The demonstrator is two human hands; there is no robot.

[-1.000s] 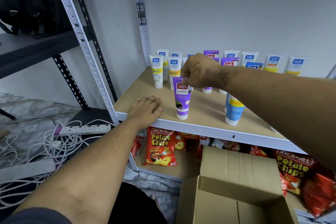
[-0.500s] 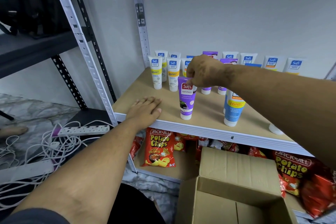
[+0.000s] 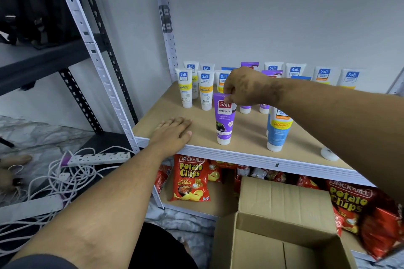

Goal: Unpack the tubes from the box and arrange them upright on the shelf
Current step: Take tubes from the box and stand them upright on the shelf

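one purple tube (image 3: 224,119) stands upright below the right hand (image 3: 244,86) grip.

**Shelf layout, upper board**

Your left hand (image 3: 175,132) lies flat on the shelf (image 3: 166,113) at its front edge. Right of it stands one tube (image 3: 224,123), pinched at its top by your right hand (image 3: 244,87). Further tubes (image 3: 205,91) line up behind. The box (image 3: 282,225) sits below, in front.

Right hand (image 3: 244,87) reaches forward, grip pinched; left hand (image 3: 175,132) lies flat.
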